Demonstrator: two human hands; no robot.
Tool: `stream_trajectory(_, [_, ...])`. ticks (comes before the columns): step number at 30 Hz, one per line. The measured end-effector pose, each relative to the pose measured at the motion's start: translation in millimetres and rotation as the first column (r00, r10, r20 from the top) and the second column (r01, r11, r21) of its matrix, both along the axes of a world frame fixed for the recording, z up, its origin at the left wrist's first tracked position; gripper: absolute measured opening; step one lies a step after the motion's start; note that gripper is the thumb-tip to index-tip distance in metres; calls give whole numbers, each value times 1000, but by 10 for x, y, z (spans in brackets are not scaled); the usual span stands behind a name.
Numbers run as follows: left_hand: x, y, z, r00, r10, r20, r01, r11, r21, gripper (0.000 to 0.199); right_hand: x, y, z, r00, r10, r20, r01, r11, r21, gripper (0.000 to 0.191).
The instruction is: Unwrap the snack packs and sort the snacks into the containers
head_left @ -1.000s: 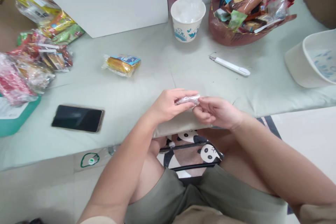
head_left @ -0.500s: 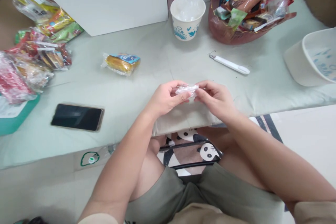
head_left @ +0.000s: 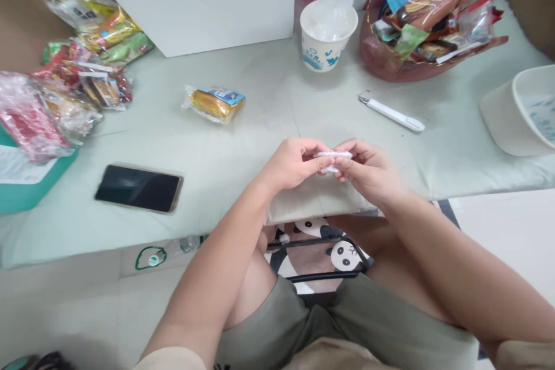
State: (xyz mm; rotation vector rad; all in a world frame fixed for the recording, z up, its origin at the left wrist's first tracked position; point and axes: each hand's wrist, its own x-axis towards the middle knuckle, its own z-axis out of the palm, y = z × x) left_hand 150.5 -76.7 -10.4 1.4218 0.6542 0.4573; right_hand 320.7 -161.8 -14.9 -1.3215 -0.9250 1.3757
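Note:
My left hand [head_left: 295, 163] and my right hand [head_left: 372, 172] meet just above the table's front edge. Between their fingertips is a small, crumpled clear plastic wrapper [head_left: 337, 155], pinched from both sides. Part of it is hidden behind the fingers. Beyond my left hand lies a wrapped yellow snack cake [head_left: 217, 104] with a blue label. A white utility knife [head_left: 392, 113] rests past my right hand. Farther back stands a white paper cup [head_left: 324, 53] with blue print, stuffed with clear plastic.
A black phone [head_left: 139, 187] lies at left, near packaged snacks [head_left: 106, 89]. A dark red bowl [head_left: 381, 65] full of snacks stands at back right, with a white container [head_left: 503, 110] at the right edge. A white box [head_left: 217, 0] stands behind.
The view has shifted, so things on the table appear farther right. My hands have drawn closer together, and the wrapper between them looks flatter and more compact.

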Motion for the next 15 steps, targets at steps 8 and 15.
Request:
stream_trajectory(8, [-108, 109, -2, 976, 191, 100, -183, 979, -88, 27, 105, 341, 464, 838, -50, 544, -76, 976, 206, 27])
stream_trajectory(15, [-321, 246, 51, 925, 358, 124, -352, 933, -69, 28, 182, 1514, 1277, 150, -399, 905, -67, 909, 412, 26])
